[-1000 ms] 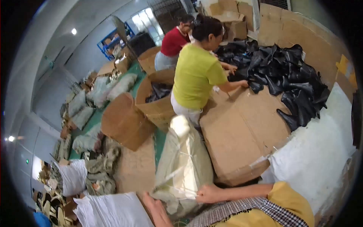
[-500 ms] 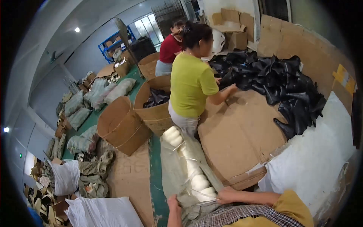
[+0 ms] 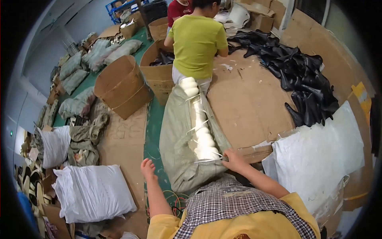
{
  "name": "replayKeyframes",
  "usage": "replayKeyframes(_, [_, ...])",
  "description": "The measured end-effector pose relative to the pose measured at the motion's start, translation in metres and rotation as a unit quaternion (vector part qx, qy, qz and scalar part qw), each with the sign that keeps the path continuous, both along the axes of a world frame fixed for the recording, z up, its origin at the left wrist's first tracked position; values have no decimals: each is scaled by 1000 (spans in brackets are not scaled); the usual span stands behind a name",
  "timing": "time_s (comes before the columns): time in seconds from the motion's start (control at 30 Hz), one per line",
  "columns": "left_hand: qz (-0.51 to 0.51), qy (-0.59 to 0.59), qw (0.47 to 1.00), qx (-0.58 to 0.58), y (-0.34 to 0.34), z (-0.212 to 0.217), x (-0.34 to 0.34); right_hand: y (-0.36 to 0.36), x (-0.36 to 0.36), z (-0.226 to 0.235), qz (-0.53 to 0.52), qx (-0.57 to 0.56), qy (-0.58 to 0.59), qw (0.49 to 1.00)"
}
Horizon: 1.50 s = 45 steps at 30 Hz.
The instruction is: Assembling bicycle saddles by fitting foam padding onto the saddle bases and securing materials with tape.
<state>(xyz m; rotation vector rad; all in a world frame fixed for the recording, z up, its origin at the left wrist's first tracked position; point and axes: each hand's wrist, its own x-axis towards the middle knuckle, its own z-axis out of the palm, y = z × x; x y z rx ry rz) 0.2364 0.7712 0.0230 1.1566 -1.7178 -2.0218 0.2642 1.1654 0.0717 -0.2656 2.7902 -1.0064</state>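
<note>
In front of me leans a full grey-green woven sack [image 3: 175, 131]. Its mouth gapes lengthwise, and white straps or cords cross the gap. Smooth rounded white pieces [image 3: 205, 137], of a kind I cannot make out, show in a row inside. My right hand [image 3: 234, 160] is closed on the edge of the sack near its lower end, beside a white cord. My left hand [image 3: 148, 169] is raised to the left of the sack, apart from it, with curled fingers; what they hold, if anything, is too small to see.
Ahead, a person in a yellow-green top [image 3: 197, 44] stands at a cardboard-covered table [image 3: 250, 99] with black boot-shaped pieces [image 3: 302, 79]. Round cardboard bins [image 3: 121, 87] stand left of them. White sacks [image 3: 95, 193] lie at left; a white sheet [image 3: 318, 155] is at right.
My left hand has let go of the sack and moved away left. My right hand still holds its edge. The view has tilted down, and the person ahead has turned toward the bin.
</note>
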Motion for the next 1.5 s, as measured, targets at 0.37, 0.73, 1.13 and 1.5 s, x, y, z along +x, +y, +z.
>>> replayKeyframes(0.37, [26,18,991,132,-33,-58,68,-1,39,11,-30,30,104,994])
replayKeyframes(0.73, [-32,-51,998,-6,-14,-70,17,42,96,-27,-46,-41,-56,997])
replayKeyframes(1.13, [-127,-13,990,-51,66,-26,-15,121,176,-66,-149,-91,-172,969])
replayKeyframes(1.5, [-178,96,883,-424,155,18,19,189,285,-107,-226,-79,-131,962])
